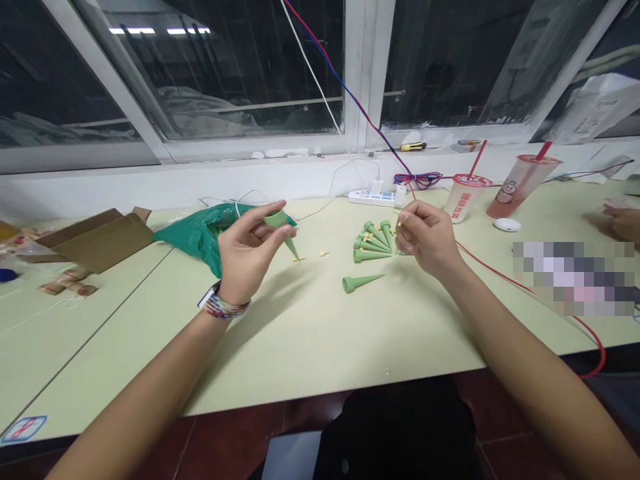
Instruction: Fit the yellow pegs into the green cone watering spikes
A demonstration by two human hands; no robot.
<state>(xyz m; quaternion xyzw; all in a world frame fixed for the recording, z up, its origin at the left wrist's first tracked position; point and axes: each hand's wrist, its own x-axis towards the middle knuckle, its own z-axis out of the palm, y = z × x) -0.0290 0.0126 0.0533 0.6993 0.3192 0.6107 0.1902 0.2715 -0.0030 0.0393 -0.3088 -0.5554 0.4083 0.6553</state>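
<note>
Forearms (155,387) spanned the table (305,347) as the left hand (250,257) pinched a cone (276,219) and the right hand (425,237), apparently, a yellow bit (397,211), handling that likely needed steadiness next.

Cone pile (373,255) on table (320,347), left of cups (463,198), before power strip (370,197)

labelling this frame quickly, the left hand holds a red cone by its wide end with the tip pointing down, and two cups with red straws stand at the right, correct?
Not quite: the cone is green, not red, as the head view shows. The left hand does hold it by its wide end, tip down, and the two cups with red straws are at the right.
</note>
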